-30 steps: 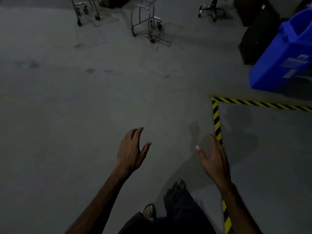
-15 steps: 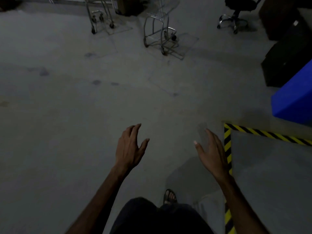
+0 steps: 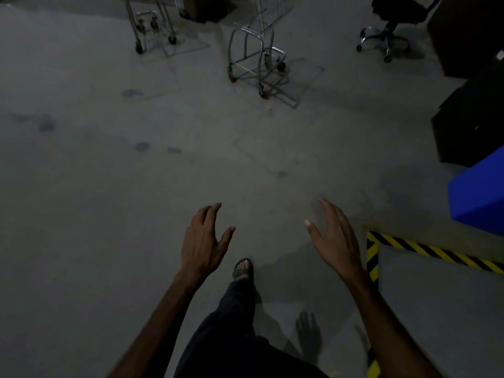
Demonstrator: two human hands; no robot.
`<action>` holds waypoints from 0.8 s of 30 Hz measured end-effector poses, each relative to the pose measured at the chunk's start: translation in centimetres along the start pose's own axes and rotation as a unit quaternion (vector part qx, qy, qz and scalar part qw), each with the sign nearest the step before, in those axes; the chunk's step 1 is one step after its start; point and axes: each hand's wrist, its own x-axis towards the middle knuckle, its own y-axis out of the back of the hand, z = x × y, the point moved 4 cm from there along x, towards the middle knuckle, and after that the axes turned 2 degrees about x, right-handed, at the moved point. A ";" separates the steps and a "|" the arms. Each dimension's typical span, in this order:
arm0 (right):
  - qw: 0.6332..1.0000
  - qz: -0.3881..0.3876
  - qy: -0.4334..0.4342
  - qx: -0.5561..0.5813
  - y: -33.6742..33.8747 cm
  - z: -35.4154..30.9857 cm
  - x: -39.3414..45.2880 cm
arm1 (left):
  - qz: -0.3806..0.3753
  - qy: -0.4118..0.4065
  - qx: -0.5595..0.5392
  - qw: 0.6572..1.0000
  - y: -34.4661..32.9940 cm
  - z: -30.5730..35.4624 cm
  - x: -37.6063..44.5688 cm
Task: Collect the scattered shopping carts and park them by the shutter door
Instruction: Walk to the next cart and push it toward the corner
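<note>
Two metal wire shopping carts stand on the dim grey concrete floor ahead of me. The nearer cart point(image 3: 259, 50) is at the top centre, its basket cut off by the frame's top edge. The other cart point(image 3: 151, 25) stands further off at the top left. My left hand point(image 3: 203, 241) and my right hand point(image 3: 334, 238) are stretched out in front of me, low in the frame, fingers spread, palms facing each other, both holding nothing. Both hands are well short of the nearer cart. The shutter door is not in view.
A black office chair point(image 3: 387, 36) on a star base stands top right. Dark boxes point(image 3: 474, 118) and a blue bin point(image 3: 480, 192) line the right side. Yellow-black hazard tape point(image 3: 372, 255) marks a floor zone at the lower right. My sandalled foot point(image 3: 242, 270) steps forward between my arms.
I have walked forward: the carts and chair appear larger and lower in the frame, the hazard tape and blue bin have slid down and right. Both hands stay spread and empty.
</note>
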 end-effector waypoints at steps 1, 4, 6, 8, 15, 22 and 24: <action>1.000 0.004 0.001 -0.006 -0.2 -0.5 2.2 | 0.002 -0.001 0.001 1.000 0.0 -0.3 2.5; 1.000 0.017 -0.014 -0.007 -0.3 -2.5 9.0 | -0.003 -0.017 -0.001 1.000 0.8 -0.4 10.5; 0.999 0.032 -0.003 -0.011 -0.2 -3.8 12.4 | 0.008 -0.033 0.001 0.999 1.5 0.0 14.5; 0.999 0.034 0.001 -0.020 -0.5 -4.8 16.5 | 0.005 -0.039 0.006 0.999 1.7 0.2 19.4; 0.999 0.037 -0.005 -0.012 -1.1 -6.9 29.1 | 0.013 -0.064 -0.005 0.998 1.0 2.1 32.8; 0.999 0.046 0.010 0.003 -1.9 -6.4 44.2 | 0.017 -0.066 0.010 0.998 -1.3 3.3 47.2; 0.999 0.043 0.005 0.009 -1.7 -6.1 48.8 | 0.015 -0.065 0.020 0.998 -1.8 3.9 51.6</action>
